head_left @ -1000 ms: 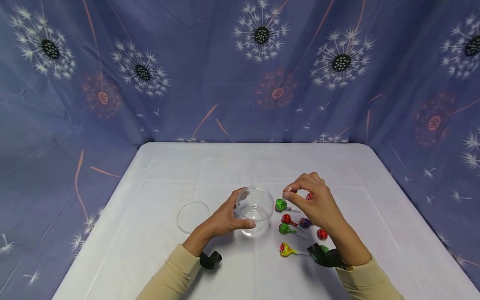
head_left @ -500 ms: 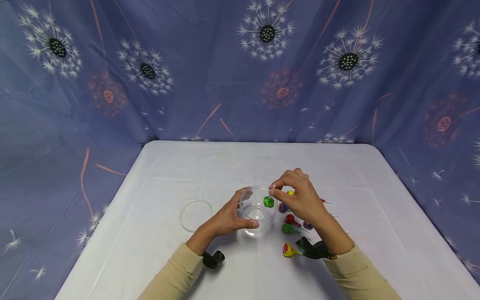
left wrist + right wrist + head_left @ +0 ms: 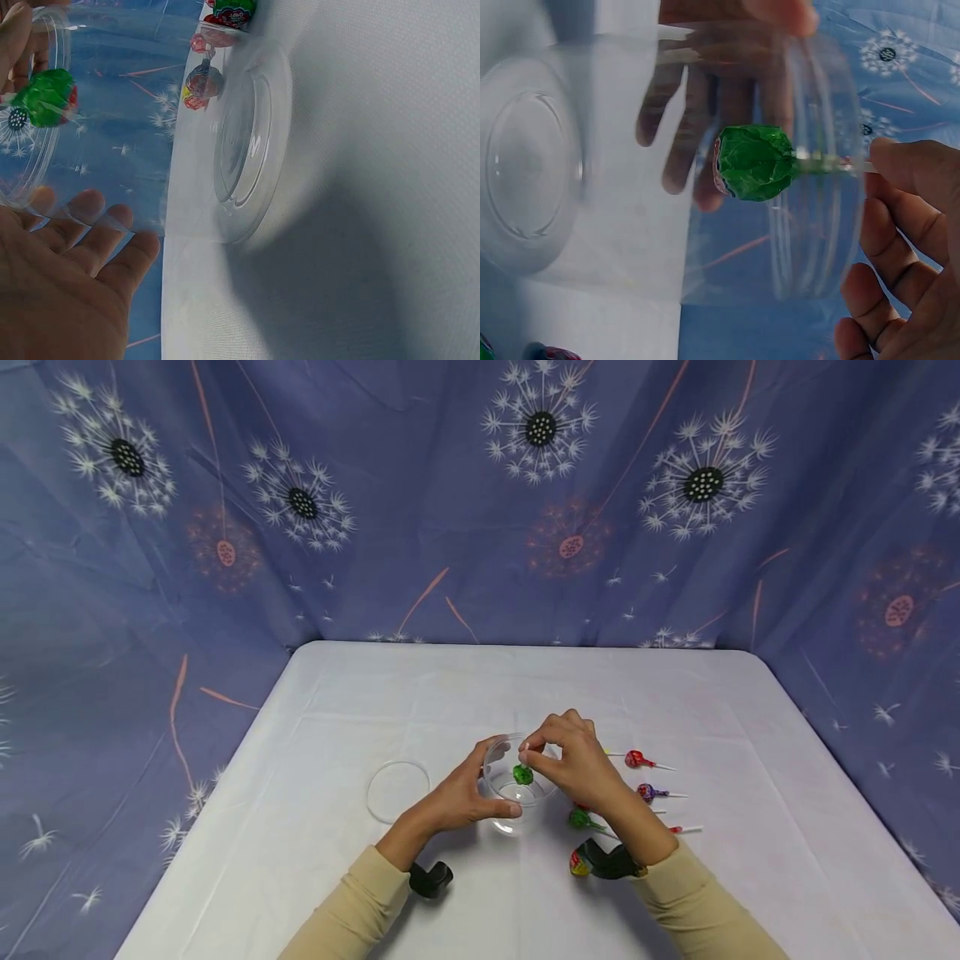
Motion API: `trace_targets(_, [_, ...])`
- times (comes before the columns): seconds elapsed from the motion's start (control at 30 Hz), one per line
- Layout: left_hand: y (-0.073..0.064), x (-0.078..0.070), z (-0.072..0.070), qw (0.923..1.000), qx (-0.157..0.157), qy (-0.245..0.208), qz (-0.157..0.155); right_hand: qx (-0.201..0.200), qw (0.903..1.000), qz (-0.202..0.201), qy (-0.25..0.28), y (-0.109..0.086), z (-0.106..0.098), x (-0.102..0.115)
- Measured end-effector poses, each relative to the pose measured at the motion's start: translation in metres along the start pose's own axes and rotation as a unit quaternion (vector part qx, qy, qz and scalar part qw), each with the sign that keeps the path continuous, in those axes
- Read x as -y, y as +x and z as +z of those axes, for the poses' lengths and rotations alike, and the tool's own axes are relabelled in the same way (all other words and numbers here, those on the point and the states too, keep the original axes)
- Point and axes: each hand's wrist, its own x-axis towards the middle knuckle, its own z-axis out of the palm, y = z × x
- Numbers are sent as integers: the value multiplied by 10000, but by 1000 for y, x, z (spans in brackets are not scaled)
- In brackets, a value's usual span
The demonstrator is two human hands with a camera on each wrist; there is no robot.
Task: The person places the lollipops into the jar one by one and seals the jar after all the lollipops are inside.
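Observation:
A clear plastic jar (image 3: 517, 818) stands on the white table, its mouth facing up. My left hand (image 3: 465, 795) grips it from the left, thumb at the front and fingers around the far side. With thumb and fingertips, my right hand (image 3: 573, 762) pinches the stick of a green-wrapped lollipop (image 3: 522, 774) at the jar's mouth. The green head (image 3: 756, 163) hangs candy-down inside the jar just below the rim, well above the jar's base (image 3: 529, 165) in the right wrist view. The left wrist view also shows the green wrapper (image 3: 49, 97) within the rim.
Several lollipops lie right of the jar, among them a red one (image 3: 636, 759), a purple one (image 3: 648, 792), a green one (image 3: 579, 817) and a yellow-red one (image 3: 577, 862) partly behind the right wrist strap. A clear ring-like lid (image 3: 368, 803) lies left of the left hand.
My right hand has carried the green lollipop left from above the other lollipops and lowered its head into the jar's mouth. My left hand keeps its grip on the jar.

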Motion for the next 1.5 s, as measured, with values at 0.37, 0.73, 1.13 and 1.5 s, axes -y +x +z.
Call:
trace_targets(0.37, [0, 1, 2, 10000, 71, 49, -34, -24, 9962, -242, -841, -1, 14, -7])
trace_targets(0.73, [0, 2, 2, 9999, 76, 104, 27, 57, 9872, -428, -1538, -2, 19, -8])
trace_targets(1.13, [1, 1, 3, 10000, 75, 55, 19, 58, 9980, -22, -625, -6, 13, -9])
trace_targets(1.5, [1, -1, 2, 10000, -42, 12, 16, -380, 9988, 289, -121, -28, -34, -2])
